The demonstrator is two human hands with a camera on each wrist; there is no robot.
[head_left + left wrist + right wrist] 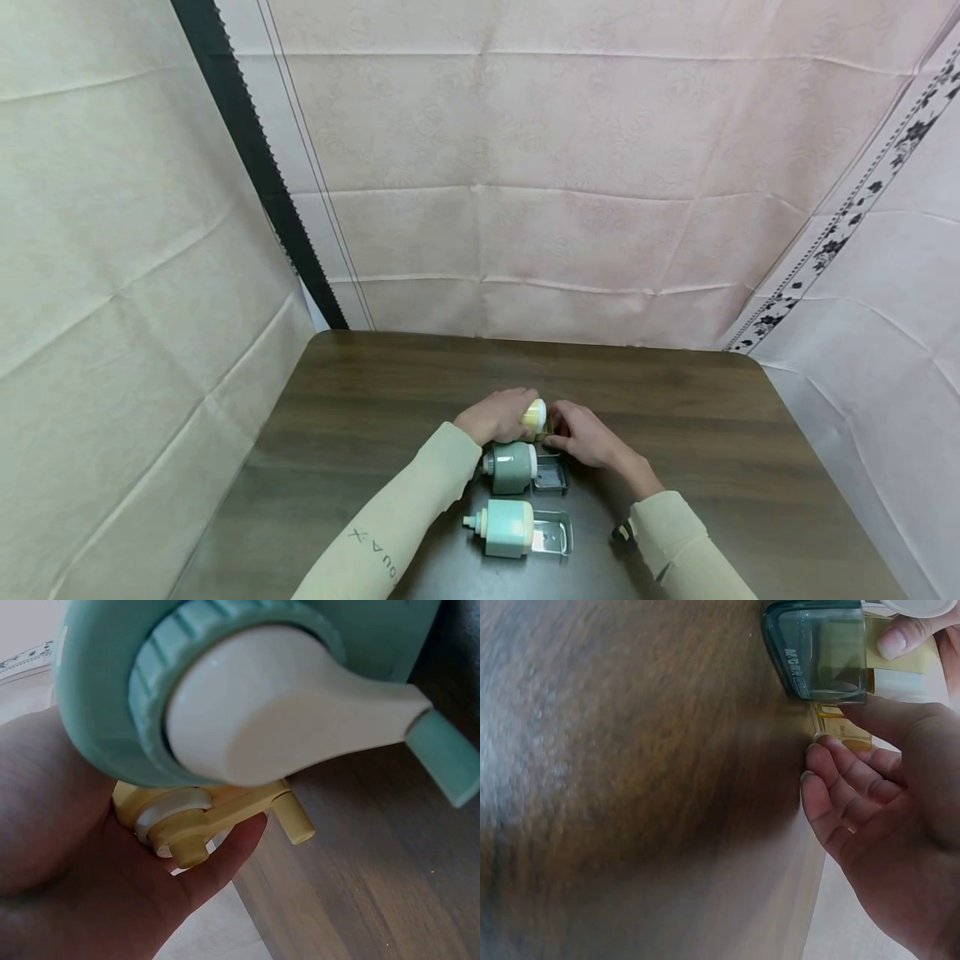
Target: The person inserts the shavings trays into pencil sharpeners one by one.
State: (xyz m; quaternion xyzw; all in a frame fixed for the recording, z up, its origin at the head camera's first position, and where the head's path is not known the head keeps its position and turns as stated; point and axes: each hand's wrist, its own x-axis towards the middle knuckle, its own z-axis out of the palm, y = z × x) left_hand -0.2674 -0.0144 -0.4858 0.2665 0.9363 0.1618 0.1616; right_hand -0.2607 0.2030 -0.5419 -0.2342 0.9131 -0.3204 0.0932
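Note:
My left hand (497,415) grips a yellow crank pencil sharpener (532,419) with a white end, lying on its side. In the left wrist view the yellow crank (244,810) shows beyond the palm. From the right, my right hand (590,435) pinches the sharpener's clear yellow drawer (846,729), partly hidden by the fingers. Nearer to me lies a grey-green sharpener (512,468), its dark see-through drawer (817,656) sticking out to the right. A white crank handle (255,705) on a green sharpener fills much of the left wrist view.
Nearest to me lies a mint sharpener (507,528) with its clear drawer (552,533) out. All three sit in a row on a dark wooden table (360,392). Pale cloth (540,250) hangs behind and on both sides. A small dark object (622,532) shows beside the right sleeve.

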